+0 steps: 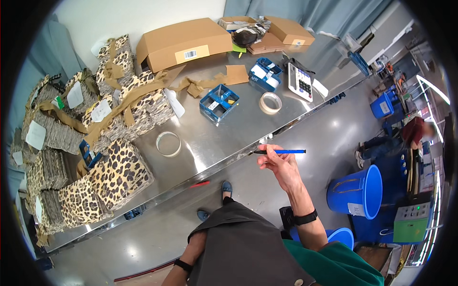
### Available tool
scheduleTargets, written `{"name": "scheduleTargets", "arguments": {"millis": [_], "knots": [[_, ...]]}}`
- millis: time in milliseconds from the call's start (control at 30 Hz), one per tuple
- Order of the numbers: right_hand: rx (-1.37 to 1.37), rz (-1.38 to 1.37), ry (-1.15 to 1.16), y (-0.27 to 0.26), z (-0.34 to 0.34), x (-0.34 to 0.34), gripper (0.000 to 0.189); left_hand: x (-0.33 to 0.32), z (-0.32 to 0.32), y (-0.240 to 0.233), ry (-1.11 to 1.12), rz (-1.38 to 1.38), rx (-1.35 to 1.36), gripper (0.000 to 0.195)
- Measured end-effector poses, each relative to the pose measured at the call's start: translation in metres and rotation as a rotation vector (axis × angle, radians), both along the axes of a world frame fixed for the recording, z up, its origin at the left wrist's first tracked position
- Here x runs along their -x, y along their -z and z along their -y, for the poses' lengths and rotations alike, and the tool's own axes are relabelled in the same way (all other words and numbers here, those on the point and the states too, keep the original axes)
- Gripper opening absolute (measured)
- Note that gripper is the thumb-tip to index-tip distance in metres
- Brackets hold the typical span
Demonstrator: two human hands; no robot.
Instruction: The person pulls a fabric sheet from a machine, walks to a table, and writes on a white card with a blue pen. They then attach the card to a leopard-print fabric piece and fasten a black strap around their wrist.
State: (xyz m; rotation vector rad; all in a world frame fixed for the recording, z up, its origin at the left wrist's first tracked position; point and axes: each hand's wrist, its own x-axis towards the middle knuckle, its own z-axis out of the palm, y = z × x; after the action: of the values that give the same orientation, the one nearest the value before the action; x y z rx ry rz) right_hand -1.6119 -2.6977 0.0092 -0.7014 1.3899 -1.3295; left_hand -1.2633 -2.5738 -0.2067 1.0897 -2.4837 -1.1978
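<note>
My right hand (281, 166) holds a blue pen (290, 151) with a black end, level, in front of the table's near edge. My left hand goes under the dark apron (236, 246), apparently into a pocket. Only its wrist and forearm show, so its fingers are hidden. Before me stands a metal-topped table (200, 143). Two rolls of tape lie on it, a thin-walled one (168, 144) and a fuller one (270, 103). Near them are a blue divided plastic frame (219, 102) and a calculator (300, 83).
Stacks of leopard-print pieces (121, 173), some tied with brown strips (125, 111), fill the table's left end. A large cardboard box (184, 43) and a second blue frame (265, 74) sit farther back. On the right are a blue bin (354, 193) and a person (411, 132).
</note>
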Motion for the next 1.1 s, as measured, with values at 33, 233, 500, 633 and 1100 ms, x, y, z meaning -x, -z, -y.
{"name": "scheduleTargets", "arguments": {"millis": [33, 233, 500, 633, 1100], "knots": [[0.001, 0.005, 0.015, 0.002, -0.006, 0.001, 0.033, -0.005, -0.001, 0.006, 0.015, 0.005, 0.001, 0.031], [-0.048, -0.056, 0.099, 0.006, -0.037, 0.011, 0.036, -0.001, -0.007, 0.043, 0.189, 0.186, 0.122, 0.034], [-0.03, 0.022, 0.091, 0.015, -0.038, 0.028, 0.035, -0.006, -0.018, 0.068, 0.3, 0.449, 0.242, 0.041], [-0.024, 0.041, 0.036, 0.02, -0.022, 0.037, 0.036, 0.011, -0.012, 0.052, 0.173, 0.39, 0.111, 0.04], [-0.039, -0.058, -0.152, 0.02, 0.01, 0.091, 0.037, 0.074, 0.103, -0.21, -0.524, -0.063, -0.413, 0.019]]}}
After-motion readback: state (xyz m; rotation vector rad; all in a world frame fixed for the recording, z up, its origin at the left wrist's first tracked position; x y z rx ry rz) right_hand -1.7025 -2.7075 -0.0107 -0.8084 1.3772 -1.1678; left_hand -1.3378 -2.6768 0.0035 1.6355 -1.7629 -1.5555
